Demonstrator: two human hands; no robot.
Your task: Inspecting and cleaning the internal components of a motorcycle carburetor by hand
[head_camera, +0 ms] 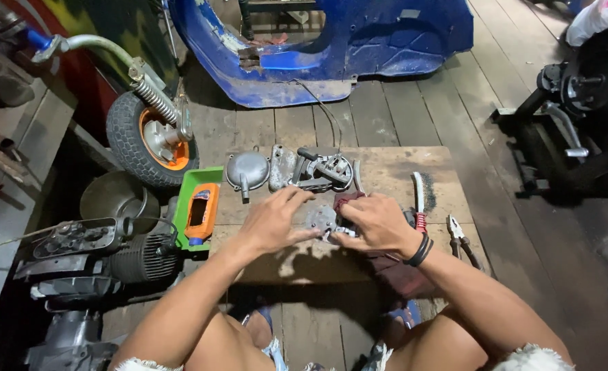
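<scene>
Head view: your left hand [274, 221] pins the small grey metal part [319, 218] near the wooden board's [386, 168] near edge, steadying it, while your right hand [376, 223] grips its other side.

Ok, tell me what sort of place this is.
Most likely a small scooter repair workshop. A stripped blue scooter body stands on the plank floor, a loose wheel and an engine lie nearby, and both hands work on a metal part on a low wooden table.
</scene>
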